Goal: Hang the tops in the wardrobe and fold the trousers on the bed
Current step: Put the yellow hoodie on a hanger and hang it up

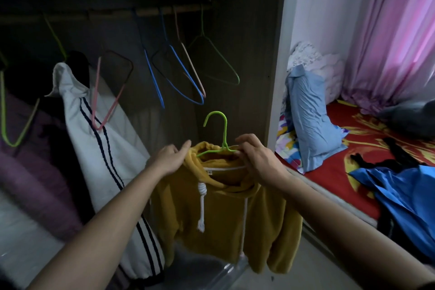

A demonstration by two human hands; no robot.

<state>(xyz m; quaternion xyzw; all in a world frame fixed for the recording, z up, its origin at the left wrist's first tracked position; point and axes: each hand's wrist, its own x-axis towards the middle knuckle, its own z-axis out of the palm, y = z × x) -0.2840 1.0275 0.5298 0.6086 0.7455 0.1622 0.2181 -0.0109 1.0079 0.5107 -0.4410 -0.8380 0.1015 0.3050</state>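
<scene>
A mustard-yellow hoodie (226, 223) with white drawstrings hangs in front of the open wardrobe on a green wire hanger (222, 132). My left hand (168, 159) grips the hood's left edge. My right hand (259, 158) pinches the hanger's right shoulder together with the collar. The hanger's hook points up, well below the wardrobe rail (164, 10). On the bed (334, 179) at the right lie a blue garment (404, 200), a black garment (397, 153) and a light-blue shirt (310, 120).
Several bare wire hangers (179, 73) hang on the rail. A white jacket with dark stripes (103, 139) and purple clothes (30, 172) hang at the left. The wardrobe's side panel (277, 77) stands beside the bed. Pink curtains (388, 42) hang behind.
</scene>
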